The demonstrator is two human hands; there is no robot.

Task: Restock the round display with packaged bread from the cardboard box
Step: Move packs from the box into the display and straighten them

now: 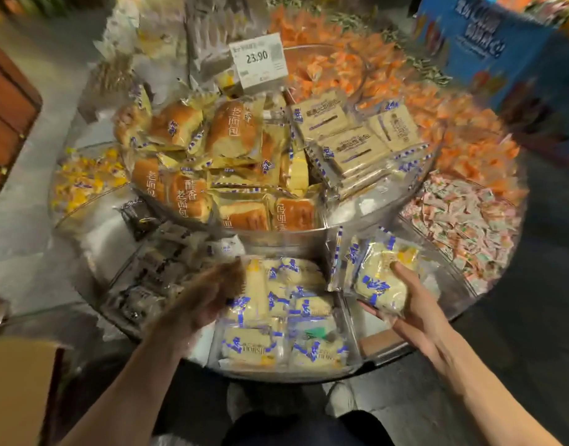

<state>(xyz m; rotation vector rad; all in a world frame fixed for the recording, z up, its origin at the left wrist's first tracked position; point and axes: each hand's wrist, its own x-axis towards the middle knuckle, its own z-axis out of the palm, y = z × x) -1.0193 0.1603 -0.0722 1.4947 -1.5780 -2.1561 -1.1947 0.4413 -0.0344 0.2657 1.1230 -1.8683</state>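
— Where is the packaged bread sitting?
— I am gripping one packet (pixel 381 284) in my right hand (pixel 408 305), thumb on top, over the near-right compartment of the round display (pixel 309 376). Stocked packets (pixel 276 317) are lying in the near compartment.
— And the left hand (pixel 209 294)?
— Hovering over them, blurred; its grip I cannot tell. The cardboard box (pixel 16 391) is standing lower left.

A pale, blue-printed bread packet (pixel 381 280) tilts in the right hand (pixel 416 305) over the round display (pixel 276 376); similar packets (pixel 276 317) fill its near compartment. The cardboard box (pixel 16 391) stands lower left.
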